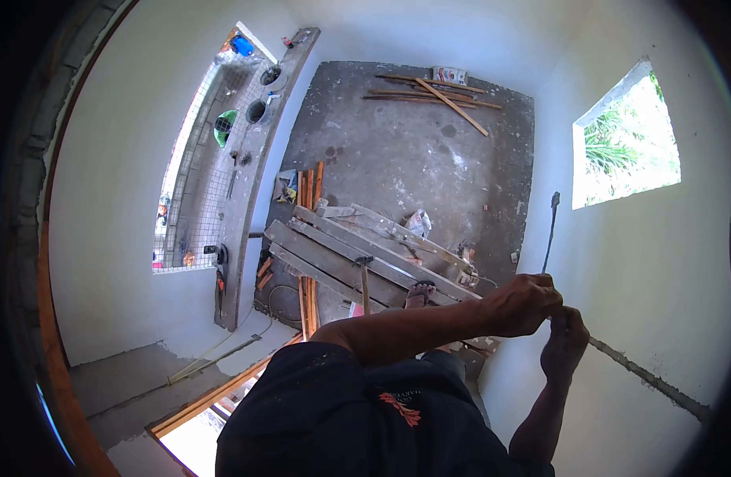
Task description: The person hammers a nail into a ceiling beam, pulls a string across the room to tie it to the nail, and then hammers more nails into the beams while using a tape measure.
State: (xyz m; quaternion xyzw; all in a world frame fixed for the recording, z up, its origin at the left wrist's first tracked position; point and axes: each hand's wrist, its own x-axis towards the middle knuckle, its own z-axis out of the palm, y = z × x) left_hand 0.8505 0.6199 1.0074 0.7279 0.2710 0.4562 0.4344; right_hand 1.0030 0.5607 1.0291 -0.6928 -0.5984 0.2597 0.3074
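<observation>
My left hand (524, 304) reaches across in front of me, close to the white wall on the right, its fingers curled closed. Just below it my right hand (566, 340) is closed too, knuckles up against the left. What the fingers grip is hidden. A dark narrow strip (550, 238) with a wider end shows on the wall beyond the left hand. From beside my right hand, a rough grey channel (647, 377) runs outward along the wall. Under me, a hammer (365, 282) with a wooden handle rests at the grey planks (334, 258), where my sandalled foot (420, 293) stands.
Loose wooden strips (441, 91) and a printed sack (450, 75) lie on the concrete floor (397, 143). A long ledge (258, 163) with round openings lines the left wall beside a meshed opening. A window opening (632, 143) is in the right wall.
</observation>
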